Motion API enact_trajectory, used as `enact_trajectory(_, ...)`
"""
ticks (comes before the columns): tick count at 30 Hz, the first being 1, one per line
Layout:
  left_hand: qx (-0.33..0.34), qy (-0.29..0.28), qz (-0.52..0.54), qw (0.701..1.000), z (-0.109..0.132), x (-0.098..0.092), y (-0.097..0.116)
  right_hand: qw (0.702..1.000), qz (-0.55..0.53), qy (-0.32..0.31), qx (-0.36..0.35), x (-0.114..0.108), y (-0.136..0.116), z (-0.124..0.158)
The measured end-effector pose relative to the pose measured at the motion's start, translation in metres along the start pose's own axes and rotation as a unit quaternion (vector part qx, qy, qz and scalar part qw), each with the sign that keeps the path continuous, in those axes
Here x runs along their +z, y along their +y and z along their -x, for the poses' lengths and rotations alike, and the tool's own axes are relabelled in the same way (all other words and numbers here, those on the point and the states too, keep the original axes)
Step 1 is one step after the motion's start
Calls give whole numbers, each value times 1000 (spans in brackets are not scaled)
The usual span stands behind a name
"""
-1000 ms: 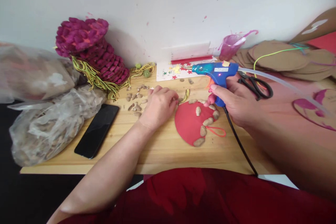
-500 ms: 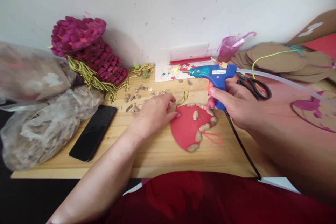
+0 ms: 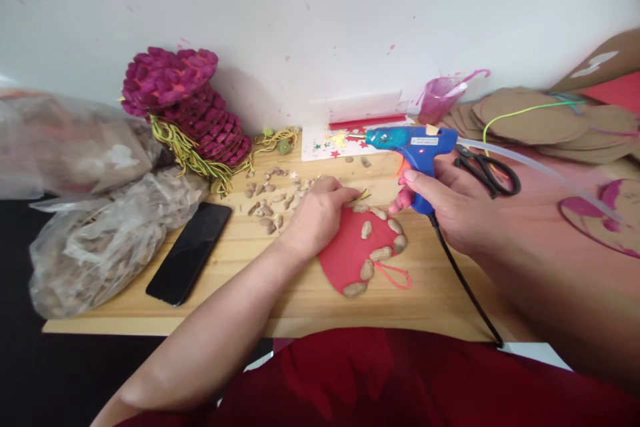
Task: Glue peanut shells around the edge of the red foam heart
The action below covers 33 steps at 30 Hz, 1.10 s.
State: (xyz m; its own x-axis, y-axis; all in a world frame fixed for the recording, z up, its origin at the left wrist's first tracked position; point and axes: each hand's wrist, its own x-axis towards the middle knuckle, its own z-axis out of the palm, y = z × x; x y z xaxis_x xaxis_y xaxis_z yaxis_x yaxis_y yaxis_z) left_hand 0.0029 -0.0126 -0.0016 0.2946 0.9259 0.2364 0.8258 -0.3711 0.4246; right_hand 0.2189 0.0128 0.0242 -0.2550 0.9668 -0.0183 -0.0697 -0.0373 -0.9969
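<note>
My right hand (image 3: 445, 203) is wrapped round the handle of a blue glue gun (image 3: 420, 147), its nozzle pointing left over a paper with star stickers (image 3: 320, 147). On the wooden table lies a red heart-shaped piece (image 3: 343, 243) with several peanut shells (image 3: 381, 253) along its right and upper edges. An orange loop (image 3: 400, 275) sticks out from its notch. My left hand (image 3: 323, 210) is at the heart's upper left edge, fingers closed near a yellow-green tassel (image 3: 363, 195); its fingertips are partly hidden, so the grip cannot be made out.
Loose shells (image 3: 270, 207) lie left of my left hand. Farther left are a black phone (image 3: 190, 253), plastic bags (image 3: 100, 247) and a stack of magenta pieces (image 3: 195, 107). Black scissors (image 3: 487, 172), a pink cup (image 3: 437, 99) and cardboard shapes (image 3: 530, 117) are at the right.
My left hand has closed its fingers and moved right to the tassel at the heart's edge. The heart has turned slightly and shifted left. My right hand still holds the glue gun.
</note>
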Motion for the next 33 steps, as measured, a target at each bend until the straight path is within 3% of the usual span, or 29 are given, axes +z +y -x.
enact_trajectory(5,44,24,29,998,-5,11,-1,1000,-1,-10,5,-1,5,-2)
enact_trajectory(9,47,66,59,995,-5,5,2,1000,8,-9,2,-1,7,-1)
enact_trajectory(13,31,143,42,988,-4,-18,-7,1000,-7,-9,-13,0,6,-2)
enact_trajectory(16,-29,171,-27,984,-3,-46,-20,1000,-22,4,-5,1,5,-2)
enact_trajectory(18,-104,152,-80,980,-2,-64,-27,1000,-26,15,0,1,5,-2)
enact_trajectory(21,-198,76,-118,970,-1,-82,-34,999,-27,27,-9,0,4,-1)
enact_trajectory(25,-210,-19,-120,970,0,-89,-37,995,-25,70,68,-4,1,0)
enact_trajectory(33,-242,42,-150,958,2,-93,-33,989,-46,109,91,5,-16,2)
